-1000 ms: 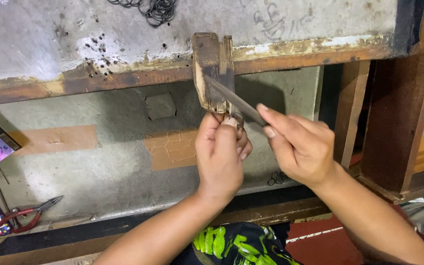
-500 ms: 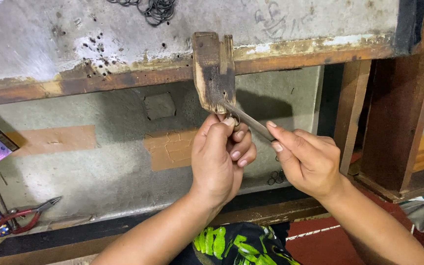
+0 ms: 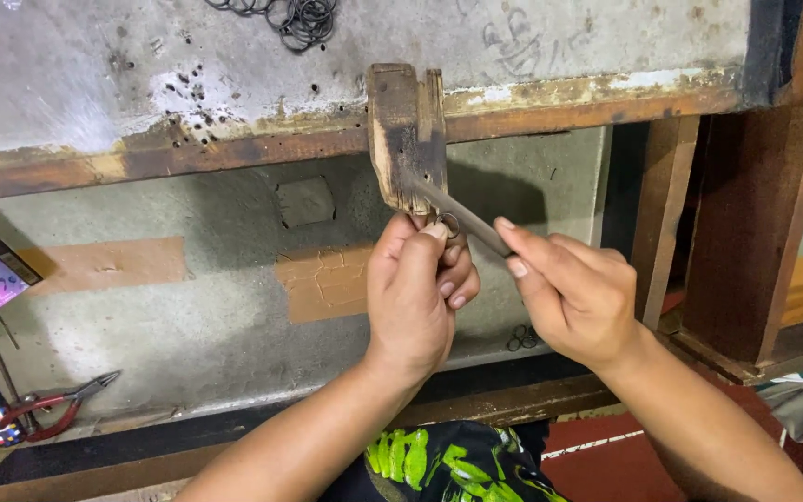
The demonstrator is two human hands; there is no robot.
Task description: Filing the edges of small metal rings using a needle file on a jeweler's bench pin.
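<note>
left hand [image 3: 415, 293] pinching small ring [image 3: 449, 224], half hidden, right hand [image 3: 573, 293] gripping file [image 3: 462, 216]

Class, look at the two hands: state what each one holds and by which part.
Left hand pinches a small metal ring by its rim at the fingertips. Right hand grips the metal file by its lower end.

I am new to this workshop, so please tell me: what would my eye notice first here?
In the centre, the left hand pinches a small metal ring against a worn wooden block fixed to the bench edge, while the right hand holds a flat grey metal file across it. At lower left lie red-handled pliers.
</note>
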